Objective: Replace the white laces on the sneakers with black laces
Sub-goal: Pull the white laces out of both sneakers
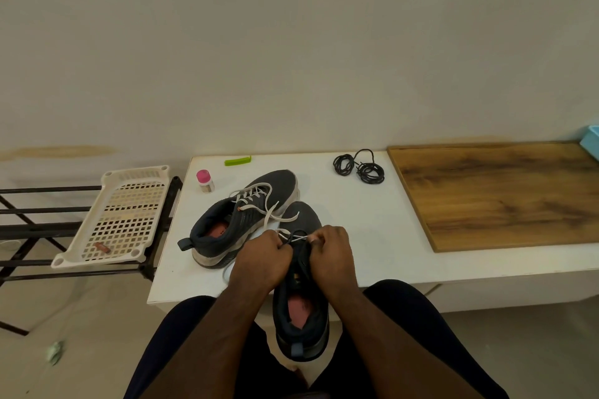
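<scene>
Two hands, left hand [264,253] and right hand [327,248], each pinch the white lace [293,238] over the near sneaker [301,317], its long axis running heel-to-toe away from the person, while coiled black laces [359,167] lie well apart to the right on the white table [372,236].

Open room mid-surface, clutter toward the back edge

The white surface [372,236] lies bare between the far sneaker [240,220] and wooden board [499,194]; black laces [359,167], bottle [205,181] and green clip [237,161] crowd its back edge.
</scene>
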A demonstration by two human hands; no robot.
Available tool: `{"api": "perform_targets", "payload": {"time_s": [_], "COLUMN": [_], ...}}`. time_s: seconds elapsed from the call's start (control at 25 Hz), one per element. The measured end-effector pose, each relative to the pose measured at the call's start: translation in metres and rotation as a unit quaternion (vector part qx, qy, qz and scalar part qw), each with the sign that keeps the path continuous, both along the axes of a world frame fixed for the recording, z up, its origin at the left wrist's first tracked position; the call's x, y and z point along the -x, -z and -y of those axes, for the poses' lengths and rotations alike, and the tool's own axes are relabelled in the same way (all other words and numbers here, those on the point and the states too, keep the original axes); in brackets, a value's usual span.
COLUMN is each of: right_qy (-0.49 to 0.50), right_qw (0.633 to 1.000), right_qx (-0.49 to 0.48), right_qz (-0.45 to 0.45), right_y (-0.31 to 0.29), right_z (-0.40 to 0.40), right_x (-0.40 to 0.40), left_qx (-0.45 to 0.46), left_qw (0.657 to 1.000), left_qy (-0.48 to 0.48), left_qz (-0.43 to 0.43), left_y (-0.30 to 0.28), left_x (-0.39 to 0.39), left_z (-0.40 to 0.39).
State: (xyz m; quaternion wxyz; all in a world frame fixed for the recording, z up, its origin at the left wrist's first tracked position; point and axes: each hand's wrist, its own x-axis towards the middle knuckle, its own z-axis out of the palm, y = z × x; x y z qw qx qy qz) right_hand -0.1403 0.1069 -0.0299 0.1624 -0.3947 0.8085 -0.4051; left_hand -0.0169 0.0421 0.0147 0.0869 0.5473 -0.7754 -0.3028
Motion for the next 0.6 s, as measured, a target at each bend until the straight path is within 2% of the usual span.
{"api": "perform_targets", "payload": {"time_s": [0.08, 0.24, 0.44, 0.6], "right_qy": [0.02, -0.081, 0.074, 0.005], "right_qw": [1.0, 0.996, 0.996, 0.998], "right_qx": [0.016, -0.031, 0.02, -0.059], "right_qz": [0.017, -0.028, 0.054, 0.037], "right_y": [-0.002, 0.004, -0.008, -0.009], "right_z": [-0.003, -0.001, -0.003, -0.006], "right_x": [0.004, -0.004, 0.011, 0.018], "left_qx": [0.003, 0.002, 0.001, 0.036], "left_qw": [1.0, 1.0, 1.0, 0.996], "left_qy": [0.002, 0.009, -0.003, 0.041], "left_qz": [0.003, -0.001, -0.001, -0.076], "left_y": [0.0, 0.001, 0.003, 0.003], "left_x": [0.001, 0.0, 0.0, 0.001], "left_z": [0.0, 0.0, 0.003, -0.002]}}
